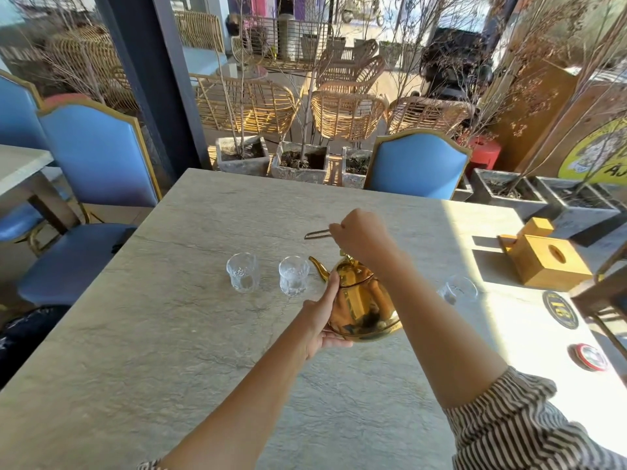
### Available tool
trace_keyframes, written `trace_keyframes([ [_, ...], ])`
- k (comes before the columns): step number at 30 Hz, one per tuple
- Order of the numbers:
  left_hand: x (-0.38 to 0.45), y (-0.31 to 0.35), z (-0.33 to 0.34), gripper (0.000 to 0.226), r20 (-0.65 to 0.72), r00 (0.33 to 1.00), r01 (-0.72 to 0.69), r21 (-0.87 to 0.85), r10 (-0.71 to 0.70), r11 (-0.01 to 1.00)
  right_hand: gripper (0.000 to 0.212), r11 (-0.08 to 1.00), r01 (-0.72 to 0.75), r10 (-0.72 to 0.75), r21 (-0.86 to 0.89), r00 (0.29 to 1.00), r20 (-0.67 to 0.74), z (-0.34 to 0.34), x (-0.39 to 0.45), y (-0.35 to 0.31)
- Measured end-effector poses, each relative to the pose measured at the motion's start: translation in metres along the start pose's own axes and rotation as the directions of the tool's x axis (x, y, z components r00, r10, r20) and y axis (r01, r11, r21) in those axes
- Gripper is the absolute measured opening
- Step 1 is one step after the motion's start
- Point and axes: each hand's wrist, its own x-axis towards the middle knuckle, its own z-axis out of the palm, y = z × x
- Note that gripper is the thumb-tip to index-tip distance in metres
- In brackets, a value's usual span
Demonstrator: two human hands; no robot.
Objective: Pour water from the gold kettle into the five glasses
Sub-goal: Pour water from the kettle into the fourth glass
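A: We are looking down at a pale stone table [169, 334] from our own head height. Both of our bare arms reach forward over it.

B: Where is the gold kettle [364, 307]?

A: Near the middle of the table, lifted between our hands and tipped, its spout [317, 266] pointing left and away from us towards the glasses.

B: How are we holding it?

A: Our left hand [324, 317] cups the kettle's left side and underside, fingers spread against the metal. Our right hand [363, 237] is closed into a fist above the lid, gripping the thin handle [317, 234], one end of which sticks out to the left of the fist.

B: And the glasses?

A: We can see three. The left glass [242, 272] and the middle glass [293, 275] stand upright side by side, just left of the spout. The right glass [458, 289] stands beyond our right forearm, partly in bright sunlight. We cannot tell whether any holds water.

B: Anything else?

A: A yellow wooden box [543, 262] sits at the right, in the sun. A striped sleeve [529, 422] covers our right upper arm.
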Motion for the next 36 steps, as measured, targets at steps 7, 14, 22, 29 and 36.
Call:
trace_keyframes([
  [7,0.018,-0.012,-0.021,0.115,-0.058,0.998,-0.012,0.032,0.014,0.999,0.05,0.995,0.037,-0.028,0.097,0.996,-0.087,0.029,-0.01,0.02],
  [14,0.021,-0.009,-0.035,0.095,-0.114,0.991,-0.068,0.032,0.072,0.997,0.05,0.981,0.095,-0.069,0.167,0.985,-0.158,0.039,-0.014,0.018],
  [22,0.012,0.004,-0.058,0.143,-0.145,0.985,-0.106,-0.053,0.097,0.993,0.05,0.974,0.176,-0.163,0.141,0.981,-0.101,0.037,-0.002,-0.021],
  [29,0.001,0.008,-0.078,0.126,-0.154,0.986,-0.086,-0.104,0.069,0.991,0.044,0.977,0.18,-0.182,0.117,0.983,0.002,0.046,0.008,-0.058],
  [36,-0.003,0.008,-0.092,0.099,-0.115,0.993,-0.052,-0.152,0.035,0.987,0.033,0.989,0.142,-0.146,0.05,0.985,0.095,0.05,0.008,-0.09],
])
